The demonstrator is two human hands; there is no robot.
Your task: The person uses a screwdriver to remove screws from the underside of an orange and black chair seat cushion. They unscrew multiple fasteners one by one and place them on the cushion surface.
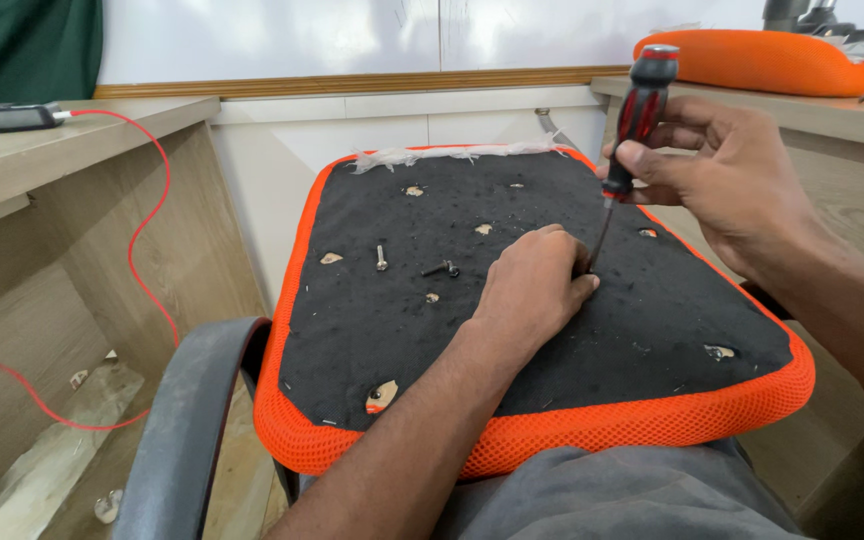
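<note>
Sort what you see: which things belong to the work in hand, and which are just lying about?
In use: screwdriver in right hand; left hand steadying its tip on the seat cushion.
Lying about: loose bolts, red cable, second orange cushion.

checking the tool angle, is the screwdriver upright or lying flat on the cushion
Nearly upright, leaning slightly. The screwdriver has its handle up in the right hand; its tip meets the cushion beside the left hand.

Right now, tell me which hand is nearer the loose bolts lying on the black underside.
Left. The left hand rests on the black fabric just right of the loose bolts. The right hand is raised farther right, gripping the screwdriver.
</note>
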